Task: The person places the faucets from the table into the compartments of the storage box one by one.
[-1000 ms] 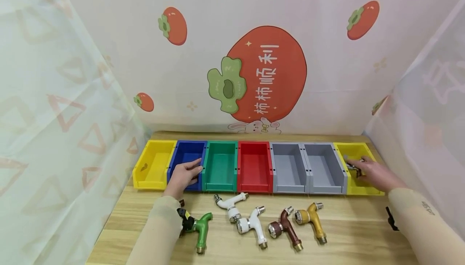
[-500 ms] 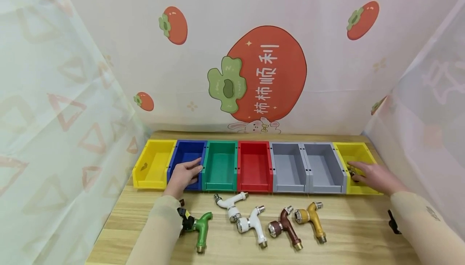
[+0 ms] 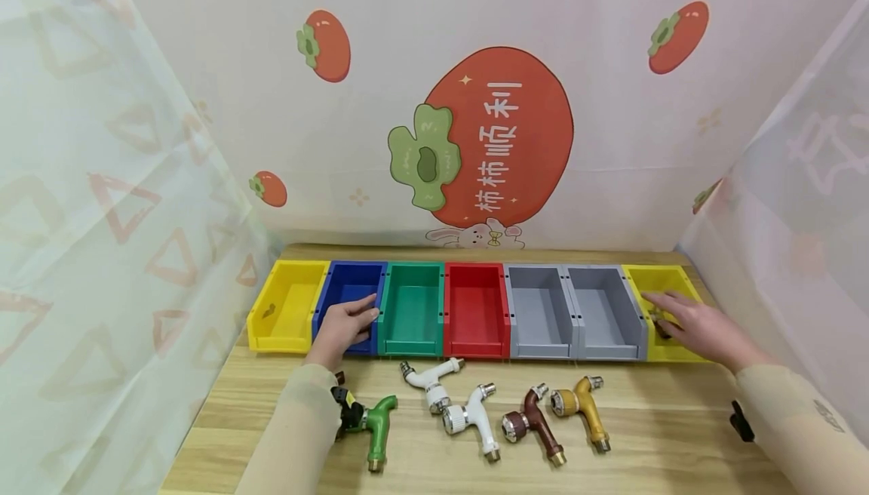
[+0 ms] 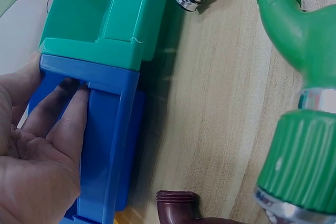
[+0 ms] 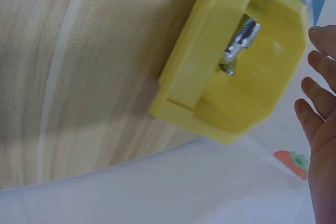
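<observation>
My left hand (image 3: 342, 330) pinches the right side wall of the blue bin (image 3: 353, 276). In the left wrist view its fingers reach inside the blue bin (image 4: 107, 129), with the thumb on the other side of the wall, by the green bin (image 4: 89, 48). Over the right-hand yellow bin (image 3: 679, 354) my right hand (image 3: 706, 331) has its fingers loosely extended. A shiny silver tap (image 5: 242, 39) lies in that yellow bin (image 5: 197, 61), partly hidden by the bin's front. The right wrist view shows the right hand (image 5: 324, 98) apart from the tap.
Between the hands stand a red bin (image 3: 477, 348) and two grey bins (image 3: 543, 352); another yellow bin (image 3: 278, 344) ends the row at left. In front lie a green tap (image 3: 379, 431), white taps (image 3: 475, 423), a maroon tap (image 3: 539, 427) and a mustard tap (image 3: 589, 412).
My right hand has let go of the silver tap inside the right-hand yellow bin, and its fingers have straightened and lifted slightly. The left hand stays on the blue bin.
</observation>
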Available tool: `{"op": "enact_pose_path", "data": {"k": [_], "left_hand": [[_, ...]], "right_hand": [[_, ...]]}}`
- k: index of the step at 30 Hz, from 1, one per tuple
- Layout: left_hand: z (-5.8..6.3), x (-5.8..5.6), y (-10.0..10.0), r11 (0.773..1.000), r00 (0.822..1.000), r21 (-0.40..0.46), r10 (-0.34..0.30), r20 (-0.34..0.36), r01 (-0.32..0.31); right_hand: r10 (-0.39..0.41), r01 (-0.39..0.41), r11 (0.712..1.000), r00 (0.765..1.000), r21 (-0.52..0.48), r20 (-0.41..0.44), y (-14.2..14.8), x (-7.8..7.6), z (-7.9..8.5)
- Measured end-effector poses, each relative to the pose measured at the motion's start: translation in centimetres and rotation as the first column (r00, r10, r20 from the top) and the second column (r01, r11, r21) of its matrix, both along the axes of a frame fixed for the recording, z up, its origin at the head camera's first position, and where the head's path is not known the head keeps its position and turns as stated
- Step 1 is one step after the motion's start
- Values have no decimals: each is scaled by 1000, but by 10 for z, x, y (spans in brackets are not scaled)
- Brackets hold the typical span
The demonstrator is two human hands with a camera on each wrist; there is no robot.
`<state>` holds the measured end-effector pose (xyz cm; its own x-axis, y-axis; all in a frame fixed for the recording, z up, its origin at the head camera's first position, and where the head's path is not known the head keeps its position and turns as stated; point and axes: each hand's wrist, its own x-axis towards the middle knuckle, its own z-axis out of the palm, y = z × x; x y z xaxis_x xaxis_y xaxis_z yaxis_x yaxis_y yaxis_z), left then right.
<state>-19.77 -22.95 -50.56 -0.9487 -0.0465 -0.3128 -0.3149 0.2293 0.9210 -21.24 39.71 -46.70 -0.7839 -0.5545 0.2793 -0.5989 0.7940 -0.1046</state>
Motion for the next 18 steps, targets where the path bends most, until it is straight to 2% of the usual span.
{"op": "enact_pose_path", "data": {"k": [4, 10, 14, 18], "left_hand": [[-2, -1, -1, 1000, 1000, 8, 4, 3, -4], [-3, -2, -1, 1000, 1000, 10, 2, 0, -2], [-2, -1, -1, 1000, 1000, 7, 2, 1, -2], [-2, 0, -1, 1000, 1000, 6, 1, 5, -1]], "right_hand": [[1, -1, 1000, 1000, 18, -19, -3, 3, 6], [20, -20, 999, 1000, 25, 3, -13, 13, 19], [87, -86, 996, 996, 16, -22, -24, 21, 24], [133, -131, 991, 990, 36, -56, -36, 29, 22]]}}
